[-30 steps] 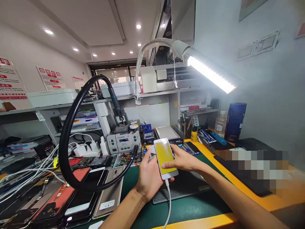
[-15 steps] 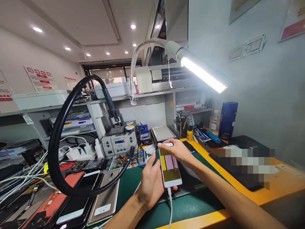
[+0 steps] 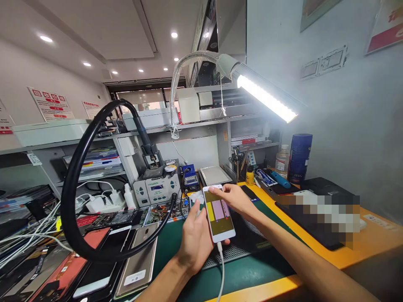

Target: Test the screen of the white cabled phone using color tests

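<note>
Grip on white phone [image 3: 219, 216]: partly curled left hand [image 3: 197, 237] behind and along the left edge; right hand [image 3: 238, 201] at the upper right, with thumb over the lit screen, firmness of touch and closure of hidden fingers impossible to tell. Brace with the left palm, touch lightly, and spare the plugged-in white cable [image 3: 223, 266] any tug. Position: between both hands, top leaning leftward, above the green mat [image 3: 252, 274].
</note>
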A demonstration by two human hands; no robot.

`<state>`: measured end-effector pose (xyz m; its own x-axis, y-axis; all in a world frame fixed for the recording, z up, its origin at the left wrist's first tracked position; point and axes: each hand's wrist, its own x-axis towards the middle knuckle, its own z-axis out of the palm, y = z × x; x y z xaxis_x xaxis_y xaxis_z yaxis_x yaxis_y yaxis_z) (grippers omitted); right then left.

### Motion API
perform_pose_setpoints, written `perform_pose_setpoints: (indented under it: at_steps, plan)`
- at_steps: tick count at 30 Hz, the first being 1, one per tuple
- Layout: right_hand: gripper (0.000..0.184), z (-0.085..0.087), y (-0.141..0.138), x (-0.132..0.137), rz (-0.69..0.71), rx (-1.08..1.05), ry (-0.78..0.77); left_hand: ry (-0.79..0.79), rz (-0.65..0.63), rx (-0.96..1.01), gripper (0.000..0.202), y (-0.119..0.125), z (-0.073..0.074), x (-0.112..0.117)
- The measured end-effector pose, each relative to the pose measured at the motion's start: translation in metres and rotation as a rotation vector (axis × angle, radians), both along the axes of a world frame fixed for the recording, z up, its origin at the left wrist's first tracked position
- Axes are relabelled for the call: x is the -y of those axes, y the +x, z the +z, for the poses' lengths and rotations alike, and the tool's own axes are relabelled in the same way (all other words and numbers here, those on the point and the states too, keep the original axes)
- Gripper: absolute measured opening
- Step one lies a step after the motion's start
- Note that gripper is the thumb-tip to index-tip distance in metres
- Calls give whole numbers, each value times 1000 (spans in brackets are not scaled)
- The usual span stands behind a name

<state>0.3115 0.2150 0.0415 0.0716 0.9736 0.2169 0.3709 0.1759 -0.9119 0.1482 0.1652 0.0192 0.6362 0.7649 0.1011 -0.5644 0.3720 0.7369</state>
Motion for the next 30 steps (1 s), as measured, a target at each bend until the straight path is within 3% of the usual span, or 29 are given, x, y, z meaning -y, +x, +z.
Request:
perform_pose_setpoints:
  at_steps: [9, 18, 25, 30]
  plan:
    - [50, -1, 4, -2, 29, -103, -20, 21, 5, 22, 67, -4, 7, -2]
    - [58, -5, -2, -4, -57, 102, 64, -18, -13, -11, 63, -3, 0, -4]
    - [54, -9, 2, 0, 173, 100, -74, -34, 4, -1, 67, -9, 3, -10]
    - [48, -10, 4, 9, 413, 104, -143, -34, 23, 3, 68, -13, 6, -15]
